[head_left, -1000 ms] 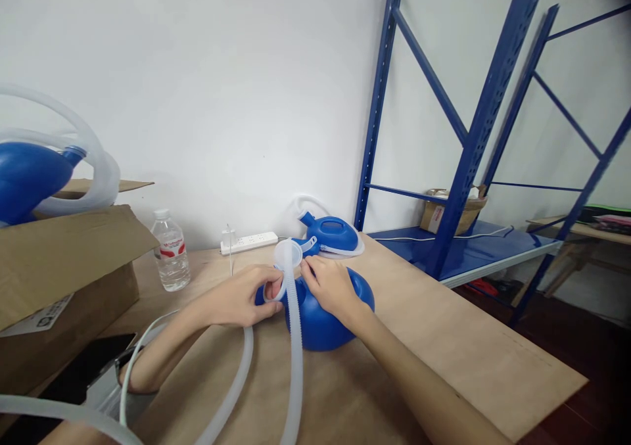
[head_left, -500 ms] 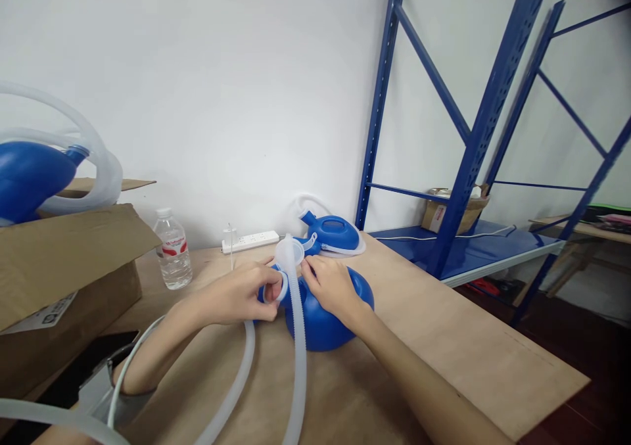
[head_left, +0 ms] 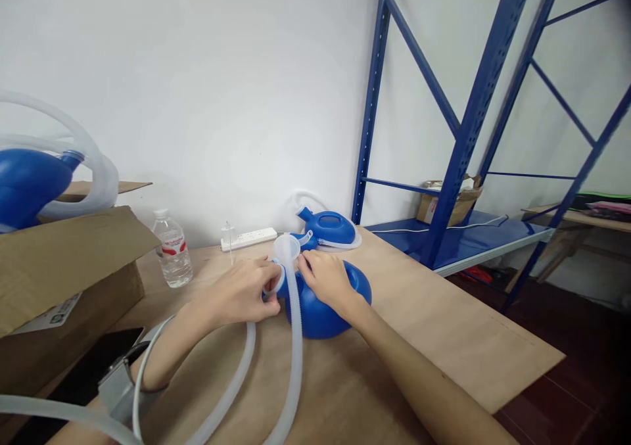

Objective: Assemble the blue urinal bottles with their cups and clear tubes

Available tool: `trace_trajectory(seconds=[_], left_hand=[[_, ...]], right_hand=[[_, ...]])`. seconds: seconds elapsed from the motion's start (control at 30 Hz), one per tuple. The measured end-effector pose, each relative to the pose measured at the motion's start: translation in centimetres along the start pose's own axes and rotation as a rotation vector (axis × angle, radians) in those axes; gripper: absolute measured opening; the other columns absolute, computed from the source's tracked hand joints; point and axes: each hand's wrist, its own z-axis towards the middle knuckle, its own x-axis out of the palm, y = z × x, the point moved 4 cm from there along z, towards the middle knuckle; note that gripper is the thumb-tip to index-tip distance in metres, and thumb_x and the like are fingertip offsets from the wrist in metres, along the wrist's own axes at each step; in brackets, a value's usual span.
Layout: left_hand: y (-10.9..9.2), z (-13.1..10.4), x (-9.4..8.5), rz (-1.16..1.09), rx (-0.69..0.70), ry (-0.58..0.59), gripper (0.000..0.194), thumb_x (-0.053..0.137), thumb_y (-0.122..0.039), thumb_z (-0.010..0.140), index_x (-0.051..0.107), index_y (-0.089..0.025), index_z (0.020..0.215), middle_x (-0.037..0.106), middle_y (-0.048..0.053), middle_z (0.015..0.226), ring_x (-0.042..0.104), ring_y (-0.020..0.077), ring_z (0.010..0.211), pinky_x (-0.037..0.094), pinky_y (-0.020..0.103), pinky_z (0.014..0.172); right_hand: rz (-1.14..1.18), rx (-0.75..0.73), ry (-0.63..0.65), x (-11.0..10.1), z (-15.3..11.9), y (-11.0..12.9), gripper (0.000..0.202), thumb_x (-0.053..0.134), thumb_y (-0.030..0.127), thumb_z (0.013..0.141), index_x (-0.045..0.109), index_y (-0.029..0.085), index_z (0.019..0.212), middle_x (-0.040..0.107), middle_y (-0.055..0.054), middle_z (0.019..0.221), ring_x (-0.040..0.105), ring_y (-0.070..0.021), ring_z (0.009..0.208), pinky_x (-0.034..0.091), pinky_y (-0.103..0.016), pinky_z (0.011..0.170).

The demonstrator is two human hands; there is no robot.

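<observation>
Gripping the blue jug (head_left: 318,317), both hands leave the table's (head_left: 458,346) right edge open.

Plain white wall (head_left: 221,90) beyond the hands, pale wooden desk (head_left: 424,313) beneath them, blue metal shelving (head_left: 473,103) to their right, dark reddish floor (head_left: 552,392) past the desk's right edge, soft, uneven light

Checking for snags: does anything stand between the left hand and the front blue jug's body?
Yes, in this view a translucent hose hangs between the left hand and the body of the blue jug. The right hand touches the jug.
</observation>
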Motion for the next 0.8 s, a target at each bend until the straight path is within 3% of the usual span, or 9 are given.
trace_trajectory(seconds=[0.17,0.43,0.57,0.7,0.8], left_hand=[[-0.5,0.1,0.6,0.180,0.007,-0.058,0.008,0.056,-0.018,0.073,0.048,-0.022,0.073,0.064,0.002,0.075,0.058,0.0189,0.066,0.034,0.032,0.059],[0.5,0.0,1.5,0.321,0.103,-0.094,0.003,0.052,-0.020,0.079,0.051,-0.022,0.082,0.066,0.005,0.086,0.062,0.0239,0.080,0.040,0.035,0.066],[0.1,0.2,1.4,0.223,0.068,-0.166,0.004,0.050,-0.018,0.075,0.048,-0.022,0.076,0.062,0.004,0.077,0.058,0.0211,0.071,0.038,0.033,0.062],[0.1,0.4,1.0,0.010,-0.019,-0.279,0.016,0.049,-0.018,0.069,0.035,-0.023,0.066,0.051,-0.001,0.063,0.047,0.0152,0.058,0.035,0.029,0.059],[0.2,0.4,0.9,-0.056,0.030,-0.317,0.018,0.048,-0.018,0.068,0.031,-0.024,0.066,0.047,-0.001,0.063,0.043,0.0140,0.057,0.032,0.029,0.058]], right_hand=[[-0.033,0.028,-0.005,0.0,0.0,-0.4,0.037,0.043,0.032,0.107,0.072,0.019,0.089,0.078,-0.005,0.092,0.070,-0.0193,0.080,0.028,-0.031,0.062],[-0.031,0.047,-0.002,0.1,0.1,-0.8,0.038,0.042,0.034,0.107,0.072,0.020,0.089,0.078,-0.006,0.096,0.071,-0.0195,0.082,0.032,-0.030,0.064],[-0.011,0.041,-0.003,0.2,0.1,-0.9,0.039,0.041,0.033,0.108,0.072,0.019,0.089,0.078,-0.006,0.097,0.071,-0.0196,0.084,0.034,-0.029,0.066],[0.008,0.029,0.013,0.2,0.1,-0.9,0.040,0.040,0.035,0.108,0.072,0.019,0.091,0.078,-0.007,0.098,0.070,-0.0197,0.086,0.036,-0.028,0.068],[0.013,0.033,0.024,0.1,0.1,-0.8,0.040,0.039,0.034,0.108,0.072,0.019,0.090,0.077,-0.007,0.098,0.070,-0.0196,0.086,0.036,-0.028,0.068]])
